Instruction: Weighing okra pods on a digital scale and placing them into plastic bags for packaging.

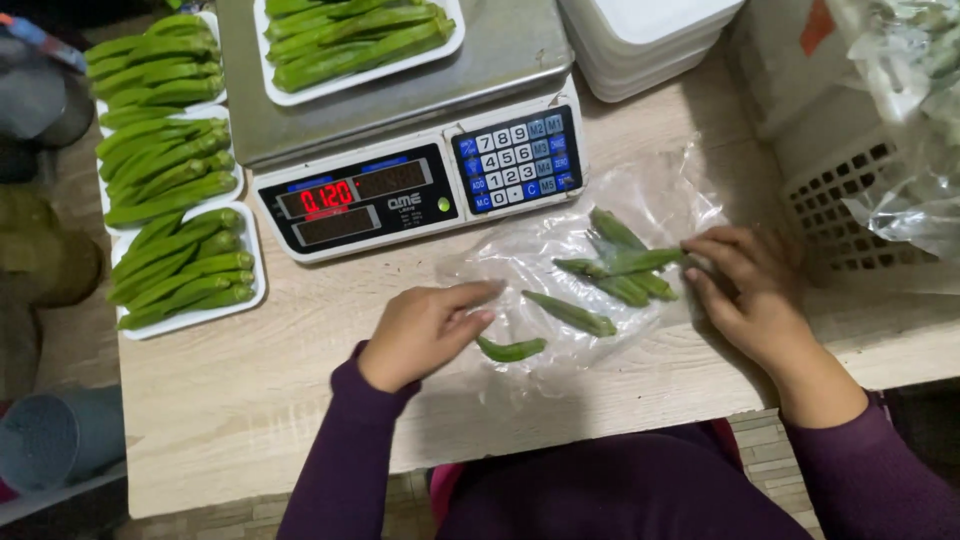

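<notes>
My left hand (pixel 420 335) rests on the wooden surface (pixel 250 400), fingers (pixel 470 297) stretched loosely forward and not closed on anything; the fingertips lie at the edge of a clear plastic sheet (pixel 640 200), just above a short curved okra pod (pixel 511 349). Whether they actually press the plastic I cannot tell.

My right hand (pixel 745 290) sits at the far side of the sheet, its fingers curled around the end of a long okra pod (pixel 640 262) that lies across a small heap of pods (pixel 625 285). My palm hides how firmly that end is pinched. Another single pod (pixel 570 313) lies apart between the heap and the curved one. The plastic is wrinkled and shiny, so its outline is hard to follow.

Behind stands a digital scale (pixel 400 200) with a white tray of okra (pixel 350 40) on its pan, cut off at the top edge. Three more filled trays (pixel 185 275) line the left side, the farthest partly out of view. A stack of empty white trays (pixel 640 45) and a perforated basket (pixel 850 210) sit to the right, the basket half covered by a bag.
</notes>
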